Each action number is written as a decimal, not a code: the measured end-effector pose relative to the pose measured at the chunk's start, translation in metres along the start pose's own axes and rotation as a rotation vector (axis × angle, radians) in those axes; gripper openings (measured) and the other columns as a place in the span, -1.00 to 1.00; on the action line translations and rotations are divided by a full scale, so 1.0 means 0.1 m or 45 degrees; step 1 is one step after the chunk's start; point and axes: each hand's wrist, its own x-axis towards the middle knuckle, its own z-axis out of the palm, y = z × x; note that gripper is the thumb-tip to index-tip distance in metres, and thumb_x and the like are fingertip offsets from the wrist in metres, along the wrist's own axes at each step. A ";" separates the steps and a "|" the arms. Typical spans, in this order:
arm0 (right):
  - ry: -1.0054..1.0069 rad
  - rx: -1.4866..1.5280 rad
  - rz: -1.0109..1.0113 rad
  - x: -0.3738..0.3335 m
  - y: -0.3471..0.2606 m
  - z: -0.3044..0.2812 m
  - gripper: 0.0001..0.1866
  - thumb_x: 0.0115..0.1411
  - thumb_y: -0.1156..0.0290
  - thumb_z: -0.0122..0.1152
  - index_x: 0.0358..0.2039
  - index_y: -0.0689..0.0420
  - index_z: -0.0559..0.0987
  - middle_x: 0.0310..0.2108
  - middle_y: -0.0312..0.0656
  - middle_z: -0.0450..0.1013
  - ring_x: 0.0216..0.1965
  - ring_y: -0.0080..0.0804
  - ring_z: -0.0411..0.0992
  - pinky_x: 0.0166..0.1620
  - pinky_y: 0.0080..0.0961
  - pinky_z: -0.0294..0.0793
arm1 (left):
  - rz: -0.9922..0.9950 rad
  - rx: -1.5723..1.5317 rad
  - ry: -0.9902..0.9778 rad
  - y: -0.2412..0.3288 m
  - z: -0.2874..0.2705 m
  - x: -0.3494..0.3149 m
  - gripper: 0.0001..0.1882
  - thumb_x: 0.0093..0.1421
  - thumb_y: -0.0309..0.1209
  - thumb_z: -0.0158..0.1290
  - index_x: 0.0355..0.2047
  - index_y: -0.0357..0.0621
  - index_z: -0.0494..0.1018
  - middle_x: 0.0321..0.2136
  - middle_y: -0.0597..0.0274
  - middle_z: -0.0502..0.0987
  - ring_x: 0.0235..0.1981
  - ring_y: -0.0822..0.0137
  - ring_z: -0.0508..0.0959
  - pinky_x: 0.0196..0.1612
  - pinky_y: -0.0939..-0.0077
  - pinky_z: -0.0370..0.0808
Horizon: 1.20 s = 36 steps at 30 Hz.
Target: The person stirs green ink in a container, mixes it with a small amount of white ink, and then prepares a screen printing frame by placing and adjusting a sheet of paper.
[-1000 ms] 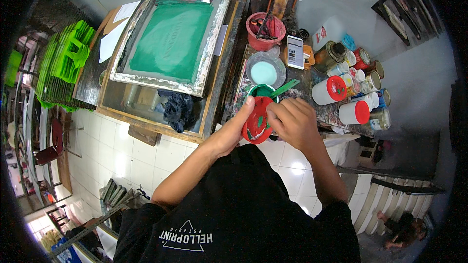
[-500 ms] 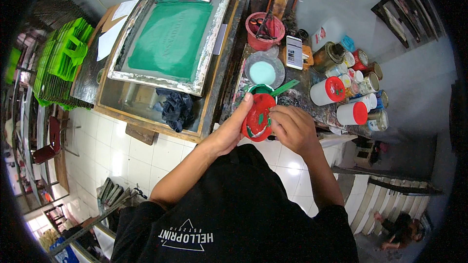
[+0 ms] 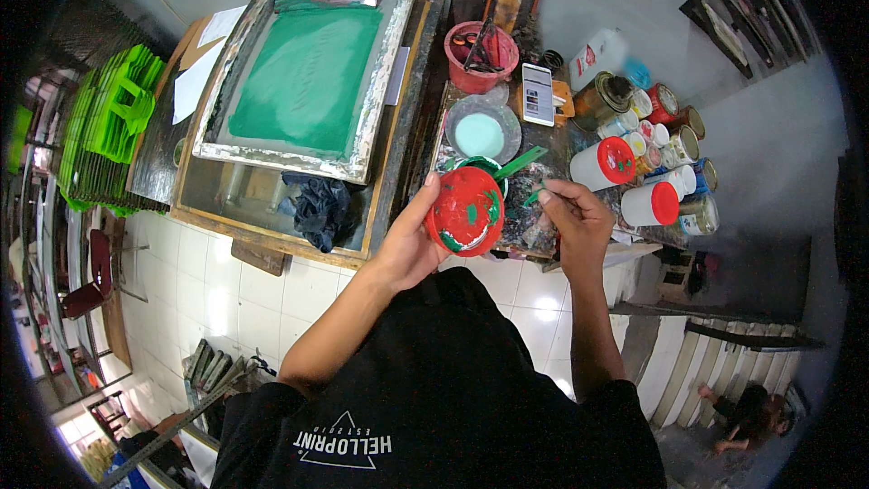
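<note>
My left hand (image 3: 409, 249) holds a round red lid (image 3: 460, 202) smeared with green and white ink, gripping it by its left edge. Between the thumb and forefinger of my right hand (image 3: 581, 222) is a small green scrap (image 3: 532, 196), perhaps a flake of dried ink. That hand hangs over the cluttered bench, apart from the lid. Partly hidden behind the lid stands an open pot (image 3: 478, 163) of green ink. A green spatula (image 3: 522, 163) leans out of it to the right. Beyond the pot lies a grey bowl (image 3: 514, 127) of pale mint ink.
At the left, a framed printing screen (image 3: 373, 127) coated in green lies on a glass-topped table, with a dark crumpled cloth (image 3: 321, 213) near its front edge. A pink bucket (image 3: 480, 80), a phone (image 3: 538, 95), red-lidded jars (image 3: 593, 166) and several cans crowd the bench.
My right hand has drawn away from the lid to the right with the green scrap in its fingers. In my left hand the lid has turned to show more of its face.
</note>
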 end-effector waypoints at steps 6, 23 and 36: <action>0.158 -0.117 0.003 0.00 0.02 -0.17 -0.80 0.24 0.52 0.36 -0.13 0.27 0.68 -0.44 -0.30 0.56 -0.51 -0.68 0.41 -0.41 -0.70 0.38 | -0.009 0.008 -0.020 -0.01 -0.03 0.02 -0.19 0.42 0.27 -0.32 0.34 -0.17 0.23 0.24 -0.08 0.42 0.21 -0.09 0.48 0.21 -0.15 0.46; 0.444 -1.016 -0.016 1.46 1.07 -1.96 -0.76 0.19 0.38 0.33 -0.19 0.24 0.72 -0.53 -0.19 0.57 -0.53 -0.49 0.47 -0.39 -0.50 0.45 | 0.005 0.079 0.079 0.05 -0.12 -0.05 -0.13 0.39 0.33 -0.35 0.35 -0.18 0.20 0.24 -0.10 0.41 0.21 -0.06 0.49 0.23 -0.05 0.47; 0.316 -0.727 -0.233 0.94 0.09 -1.18 -0.83 0.19 0.47 0.34 -0.20 0.19 0.70 -0.32 -0.22 0.62 -0.29 -0.45 0.55 -0.18 -0.50 0.51 | 0.017 0.039 0.081 0.11 -0.05 -0.04 -0.22 0.44 0.25 -0.35 0.30 -0.17 0.24 0.17 -0.04 0.47 0.13 -0.01 0.55 0.14 0.00 0.56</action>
